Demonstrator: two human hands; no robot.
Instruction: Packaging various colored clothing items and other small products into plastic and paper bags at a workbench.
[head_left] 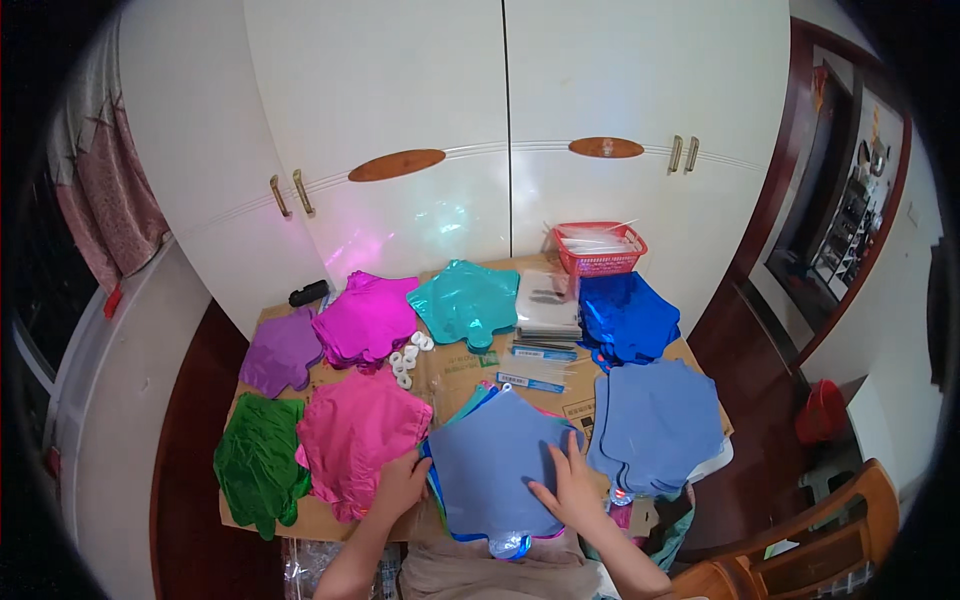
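Observation:
Close in front of me lies a stack of flat foil balloons (495,465), grey-blue on top, with green, blue and pink edges peeking out beneath. Its narrow tail points toward me. My left hand (403,482) grips the stack's left edge, with the fingertips partly hidden there. My right hand (573,487) rests on the right side, fingers stretched out and thumb spread apart on the top sheet. Beside the left hand is a pile of pink foil balloons (360,435). Right of the right hand sits another grey-blue pile (665,425).
Around the cardboard-covered table (450,375) lie green (260,455), purple (283,350), magenta (368,315), teal (465,300) and dark blue (630,315) foil piles. White rings (404,365), clear bags (547,300) and a red basket (600,262) are farther back. A wooden chair (830,540) stands right.

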